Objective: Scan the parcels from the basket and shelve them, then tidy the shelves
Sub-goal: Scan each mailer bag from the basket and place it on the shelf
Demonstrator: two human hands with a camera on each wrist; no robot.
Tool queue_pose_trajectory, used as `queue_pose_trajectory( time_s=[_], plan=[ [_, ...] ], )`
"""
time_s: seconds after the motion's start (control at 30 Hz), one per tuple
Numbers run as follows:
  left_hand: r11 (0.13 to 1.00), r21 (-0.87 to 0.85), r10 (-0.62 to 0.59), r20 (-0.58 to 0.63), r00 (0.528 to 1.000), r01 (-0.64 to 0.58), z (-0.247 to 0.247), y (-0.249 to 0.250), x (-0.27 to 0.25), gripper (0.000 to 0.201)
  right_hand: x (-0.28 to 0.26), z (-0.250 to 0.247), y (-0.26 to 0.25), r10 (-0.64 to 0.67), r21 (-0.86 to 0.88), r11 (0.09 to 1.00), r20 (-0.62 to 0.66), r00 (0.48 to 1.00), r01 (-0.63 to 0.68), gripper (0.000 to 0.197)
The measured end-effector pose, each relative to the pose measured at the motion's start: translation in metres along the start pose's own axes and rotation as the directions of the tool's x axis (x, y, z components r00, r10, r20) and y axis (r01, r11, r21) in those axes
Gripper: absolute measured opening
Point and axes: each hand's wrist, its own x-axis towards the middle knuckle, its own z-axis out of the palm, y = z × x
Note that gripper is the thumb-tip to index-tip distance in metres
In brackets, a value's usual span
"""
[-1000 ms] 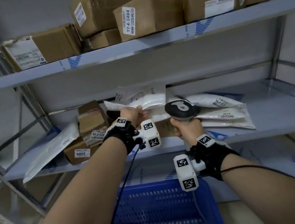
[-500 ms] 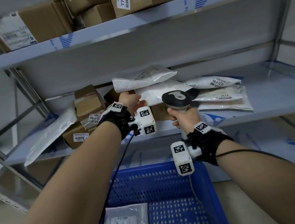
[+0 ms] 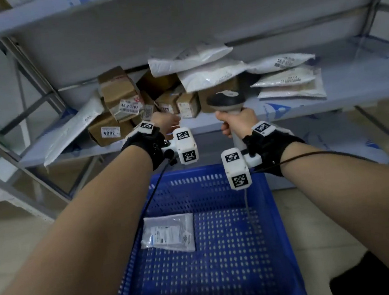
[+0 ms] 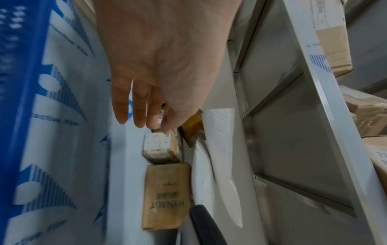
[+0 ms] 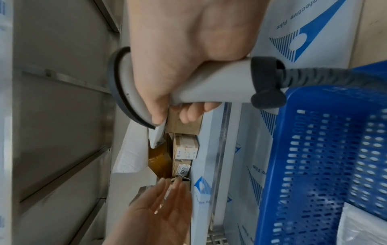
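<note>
Left hand (image 3: 165, 124): my fingers straight, together, empty, near shelf boxes (image 3: 187, 105).
Right hand (image 3: 238, 122): I grip scanner (image 3: 227, 100) handle.

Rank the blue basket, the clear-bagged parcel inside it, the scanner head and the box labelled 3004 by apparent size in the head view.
1. Blue basket, largest by far.
2. Clear-bagged parcel in the basket.
3. Box labelled 3004 and scanner head: close in apparent size, and the box sits farther back and is partly hidden, so unranked.

Clear-bagged parcel (image 3: 168, 234) flat in blue basket (image 3: 273, 211); mailers (image 3: 211, 74) shelved.
</note>
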Motion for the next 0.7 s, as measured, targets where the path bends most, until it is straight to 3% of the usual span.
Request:
queue_pose_trajectory(
  time_s=[0.2, 0.23, 0.3, 0.37, 0.43, 0.5, 0.57, 0.7],
  plan=[
    [0.998, -0.04, -0.047, -0.015, 0.999, 0.046, -0.017, -0.082, -0.032, 0.028, -0.044, 0.007, 0.052, 0.135, -0.033, 0.991, 0.078, 0.988, -0.133, 0.026],
    [0.994, -0.059, -0.097, 0.0, 0.995, 0.097, -0.021, -0.094, -0.034, 0.024, -0.051, 0.009, 0.063, 0.16, -0.047, 0.987, 0.087, 0.983, -0.157, 0.026],
    [0.976, 0.162, -0.151, 0.015, 0.988, 0.147, -0.028, -0.117, -0.043, 0.011, -0.064, 0.013, 0.082, 0.221, -0.06, 0.975, 0.102, 0.97, -0.216, 0.025],
    [0.98, 0.074, -0.187, 0.013, 0.982, 0.185, -0.036, -0.136, -0.049, 0.016, -0.075, 0.021, 0.097, 0.288, -0.078, 0.957, 0.133, 0.948, -0.28, 0.024],
    [0.956, 0.231, -0.181, -0.022, 0.983, 0.181, -0.043, -0.164, -0.053, 0.019, -0.082, 0.029, 0.11, 0.359, -0.089, 0.933, 0.155, 0.921, -0.349, 0.023],
    [0.936, 0.247, -0.249, -0.045, 0.967, 0.253, -0.049, -0.184, -0.05, 0.009, -0.083, 0.039, 0.123, 0.408, -0.109, 0.913, 0.173, 0.897, -0.394, 0.022],
    [0.929, 0.22, -0.293, -0.061, 0.954, 0.299, -0.055, -0.205, -0.039, 0.034, -0.078, 0.049, 0.137, 0.449, -0.14, 0.893, 0.187, 0.874, -0.428, 0.023],
    [0.875, 0.189, -0.436, -0.09, 0.896, 0.445, -0.063, -0.266, 0.0, 0.038, -0.051, 0.078, 0.189, 0.568, -0.211, 0.821, 0.202, 0.798, -0.531, 0.032]
  ],
)
